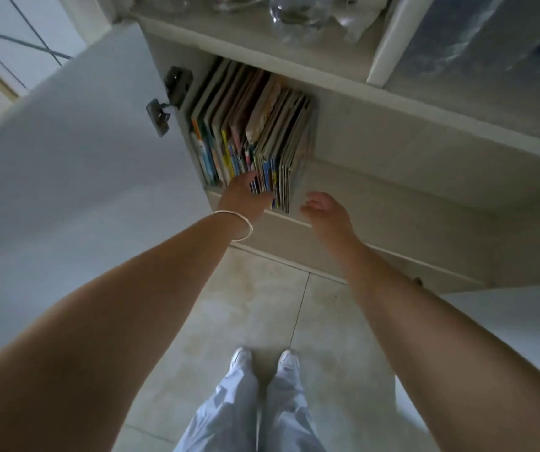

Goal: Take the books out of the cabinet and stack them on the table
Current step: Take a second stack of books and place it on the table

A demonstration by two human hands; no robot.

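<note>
Upright, the books point(252, 132) pack the cabinet's point(392, 125) left corner, thin, stiff, slick, likely heavy together, best pinched across several spines; the left hand point(246, 197) touches them, fingers spread, while the right hand point(322, 212) hovers open beside.

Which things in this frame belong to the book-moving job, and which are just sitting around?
Part of the job:
- books, standing upright in the cabinet
- cabinet, its door swung open
- left hand, fingers at the book spines
- right hand, open, beside the books

Just lying about:
- glassware on the shelf above
- bracelet on the left wrist
</note>
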